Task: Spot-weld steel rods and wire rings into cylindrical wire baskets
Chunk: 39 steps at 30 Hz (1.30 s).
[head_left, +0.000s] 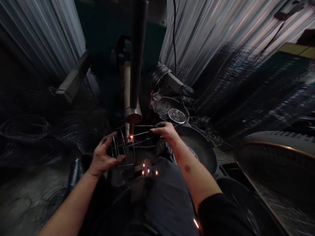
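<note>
A round wire cage frame (128,146) of thin metal rings and rods sits under the copper tip of a spot welder's electrode (132,118). A bright orange spark glows where the tip meets the wire, and sparks scatter over my lap. My left hand (104,157) is closed round the frame's left ring. My right hand (165,130) pinches the frame's right-hand wires from above. Both forearms reach forward across my knees in grey trousers.
The green welder body (108,42) stands straight ahead. A metal bowl (171,109) with wire discs is behind my right hand, a dark pan (199,144) beside it. Corrugated metal walls rise on both sides. Wire rings lie stacked on the left floor, large round fan guards (278,164) at right.
</note>
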Motion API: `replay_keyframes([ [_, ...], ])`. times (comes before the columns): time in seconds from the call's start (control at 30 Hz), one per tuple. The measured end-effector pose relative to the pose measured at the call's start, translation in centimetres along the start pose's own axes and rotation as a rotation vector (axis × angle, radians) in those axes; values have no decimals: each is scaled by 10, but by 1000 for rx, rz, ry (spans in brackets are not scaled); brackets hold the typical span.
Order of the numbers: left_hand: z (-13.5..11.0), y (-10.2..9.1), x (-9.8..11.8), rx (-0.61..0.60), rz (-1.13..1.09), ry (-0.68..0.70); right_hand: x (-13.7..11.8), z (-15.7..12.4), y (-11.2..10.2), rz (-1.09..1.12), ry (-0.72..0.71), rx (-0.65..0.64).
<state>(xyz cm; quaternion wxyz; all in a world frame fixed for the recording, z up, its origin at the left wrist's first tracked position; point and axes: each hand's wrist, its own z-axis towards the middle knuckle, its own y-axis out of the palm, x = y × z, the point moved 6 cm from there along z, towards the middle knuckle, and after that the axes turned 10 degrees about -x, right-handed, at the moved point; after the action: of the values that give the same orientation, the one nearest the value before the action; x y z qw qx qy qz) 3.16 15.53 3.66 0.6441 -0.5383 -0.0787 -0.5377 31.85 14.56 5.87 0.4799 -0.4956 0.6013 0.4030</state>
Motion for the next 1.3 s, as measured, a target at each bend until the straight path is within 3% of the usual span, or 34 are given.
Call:
replay_keyframes([
  [0.17, -2, -1, -4, -7, -61, -31, -4, -4, -10, -73, -77, 17],
  [0.33, -18, 3, -23, -21, -258, -119, -18, -55, -80, -178, -146, 235],
  [0.43, -23, 1, -28, 16, -281, -138, -16, -90, -119, -154, -86, 238],
  [0.5, -22, -1, -26, 41, -262, -144, -15, -103, -126, -152, -76, 213],
  [0.57, -19, -2, -22, 57, -238, -138, -14, -102, -112, -198, -48, 130],
  [0.7, -12, -3, -15, 68, -166, -127, -16, -73, -51, -322, -87, -68],
  [0.83, -9, -5, -10, 68, -112, -112, -16, -41, -10, -278, -158, -138],
  [1.0, -7, -6, -10, 58, -69, -95, -10, -22, 5, -220, -208, -191],
  [1.3, -3, -8, -14, 66, -58, -105, -6, -14, 12, -190, -195, -186],
])
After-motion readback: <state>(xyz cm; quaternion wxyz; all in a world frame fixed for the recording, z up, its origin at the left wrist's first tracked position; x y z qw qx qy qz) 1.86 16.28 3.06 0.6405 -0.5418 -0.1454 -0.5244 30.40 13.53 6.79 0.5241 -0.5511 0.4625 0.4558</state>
